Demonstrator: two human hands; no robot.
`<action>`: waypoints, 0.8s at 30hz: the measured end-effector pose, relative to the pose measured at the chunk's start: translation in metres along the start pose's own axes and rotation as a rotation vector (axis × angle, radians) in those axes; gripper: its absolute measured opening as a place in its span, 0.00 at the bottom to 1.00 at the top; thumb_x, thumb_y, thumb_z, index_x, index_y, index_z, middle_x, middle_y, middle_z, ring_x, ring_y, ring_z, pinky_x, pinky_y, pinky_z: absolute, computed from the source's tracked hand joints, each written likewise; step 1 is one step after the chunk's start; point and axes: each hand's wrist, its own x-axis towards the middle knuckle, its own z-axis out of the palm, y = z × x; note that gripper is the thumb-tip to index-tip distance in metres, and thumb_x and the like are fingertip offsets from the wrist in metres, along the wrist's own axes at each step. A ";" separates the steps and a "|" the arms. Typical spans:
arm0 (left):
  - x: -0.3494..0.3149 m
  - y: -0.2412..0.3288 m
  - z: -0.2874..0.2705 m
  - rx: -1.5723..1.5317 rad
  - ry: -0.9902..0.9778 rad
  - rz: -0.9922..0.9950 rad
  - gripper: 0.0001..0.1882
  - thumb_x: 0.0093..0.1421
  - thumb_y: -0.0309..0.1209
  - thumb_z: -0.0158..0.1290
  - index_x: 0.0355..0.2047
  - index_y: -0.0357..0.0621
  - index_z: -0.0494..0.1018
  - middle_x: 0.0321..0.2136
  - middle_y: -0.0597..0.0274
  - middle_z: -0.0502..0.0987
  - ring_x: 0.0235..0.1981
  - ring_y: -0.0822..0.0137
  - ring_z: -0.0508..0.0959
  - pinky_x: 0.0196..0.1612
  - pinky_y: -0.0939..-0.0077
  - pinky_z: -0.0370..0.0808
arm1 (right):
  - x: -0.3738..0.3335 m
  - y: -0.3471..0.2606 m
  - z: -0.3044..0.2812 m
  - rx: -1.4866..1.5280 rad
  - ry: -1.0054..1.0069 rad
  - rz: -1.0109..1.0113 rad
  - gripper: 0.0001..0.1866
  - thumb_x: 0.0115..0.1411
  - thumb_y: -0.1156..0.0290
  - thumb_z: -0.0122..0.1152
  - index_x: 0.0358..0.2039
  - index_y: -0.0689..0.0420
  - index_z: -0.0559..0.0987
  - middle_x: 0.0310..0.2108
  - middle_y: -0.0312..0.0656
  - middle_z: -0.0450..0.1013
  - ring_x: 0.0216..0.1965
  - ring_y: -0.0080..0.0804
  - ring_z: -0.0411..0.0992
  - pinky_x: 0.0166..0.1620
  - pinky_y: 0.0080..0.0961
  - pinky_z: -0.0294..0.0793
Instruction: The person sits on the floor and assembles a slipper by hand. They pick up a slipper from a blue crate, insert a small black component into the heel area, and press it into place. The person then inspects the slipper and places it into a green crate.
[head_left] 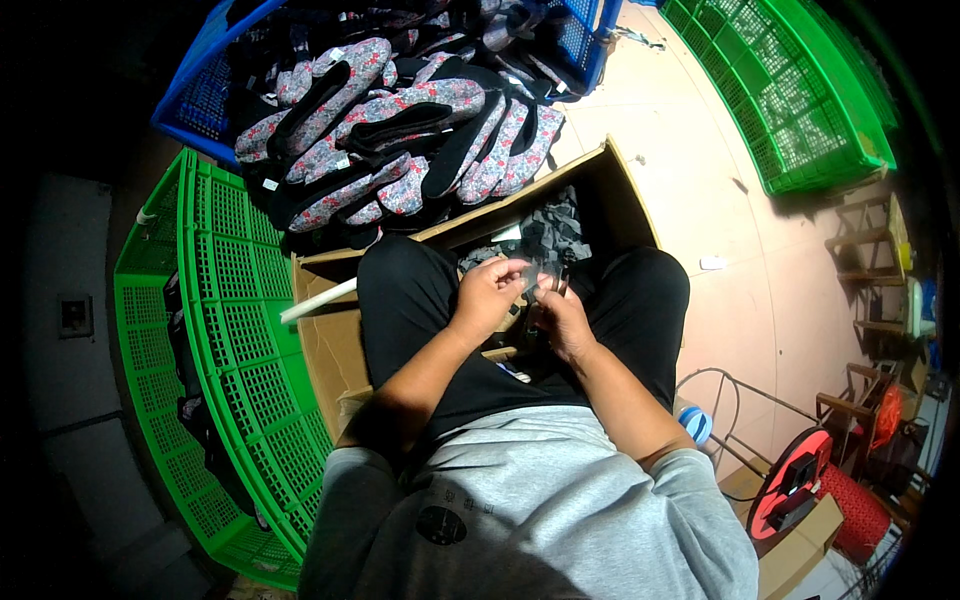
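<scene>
Pinching hands: left hand [488,297] and right hand [563,318] grip a small grey piece [539,272], probably to steady it.
Box [335,350]: open below, perhaps catching dark scraps [560,225].

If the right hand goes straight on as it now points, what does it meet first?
The right hand would probably meet the small greyish piece just ahead first, though depth is unclear.

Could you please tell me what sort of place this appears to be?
Probably a small workshop: a blue crate heaped with floral slipper-like pieces, a cardboard box of dark scraps, and a green crate alongside.
</scene>
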 end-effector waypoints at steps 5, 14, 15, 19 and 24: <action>-0.001 0.001 -0.002 0.247 0.016 0.245 0.10 0.52 0.20 0.56 0.36 0.38 0.79 0.31 0.56 0.78 0.34 0.61 0.78 0.40 0.72 0.74 | -0.004 -0.006 0.006 -0.008 0.076 0.031 0.15 0.55 0.64 0.60 0.43 0.49 0.75 0.26 0.26 0.65 0.27 0.18 0.62 0.31 0.18 0.62; -0.002 0.005 -0.002 0.433 0.050 0.470 0.11 0.49 0.21 0.58 0.34 0.44 0.81 0.30 0.58 0.77 0.33 0.56 0.77 0.37 0.67 0.73 | 0.001 -0.001 -0.001 0.015 0.111 0.016 0.12 0.59 0.65 0.57 0.43 0.49 0.76 0.29 0.24 0.67 0.26 0.16 0.63 0.29 0.16 0.63; -0.002 0.005 -0.002 0.449 0.051 0.486 0.11 0.49 0.21 0.58 0.34 0.45 0.81 0.30 0.59 0.77 0.33 0.56 0.77 0.36 0.67 0.73 | 0.002 0.001 -0.003 0.021 0.101 0.015 0.12 0.59 0.65 0.57 0.43 0.49 0.76 0.29 0.24 0.67 0.26 0.16 0.63 0.29 0.16 0.63; -0.002 0.006 -0.001 0.479 0.044 0.510 0.12 0.48 0.19 0.58 0.33 0.45 0.81 0.29 0.59 0.77 0.32 0.56 0.77 0.35 0.66 0.73 | 0.004 0.004 -0.007 0.036 0.075 0.016 0.11 0.59 0.65 0.56 0.43 0.49 0.77 0.29 0.25 0.67 0.27 0.16 0.63 0.29 0.17 0.64; -0.002 0.005 -0.001 0.500 0.053 0.522 0.11 0.47 0.19 0.58 0.32 0.44 0.80 0.29 0.59 0.77 0.32 0.56 0.76 0.36 0.66 0.73 | 0.004 0.002 -0.003 0.025 0.095 0.021 0.10 0.59 0.66 0.56 0.41 0.51 0.77 0.26 0.26 0.68 0.23 0.16 0.63 0.26 0.16 0.63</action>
